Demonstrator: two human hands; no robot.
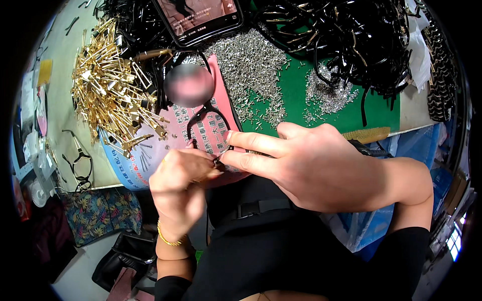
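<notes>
The left hand [178, 178] and the right hand [314, 168] are close together – each grip is closed on the near end of a black glasses frame [207, 108]; the frame is over a pink and blue sheet [221, 83] on the tabletop [60, 108]; thin gold pieces [108, 85] are heaped to the left; tiny silver bits [246, 70] lie to the right; farther off sit a phone [206, 17] and shiny black parts [356, 40].

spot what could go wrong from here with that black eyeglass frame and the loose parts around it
The black eyeglass frame is held at the fingertips of the left hand and right hand, so it could slip. The right hand is close to the loose silver metal pieces and might scatter them. The heaped gold metal parts could slide if bumped.
</notes>
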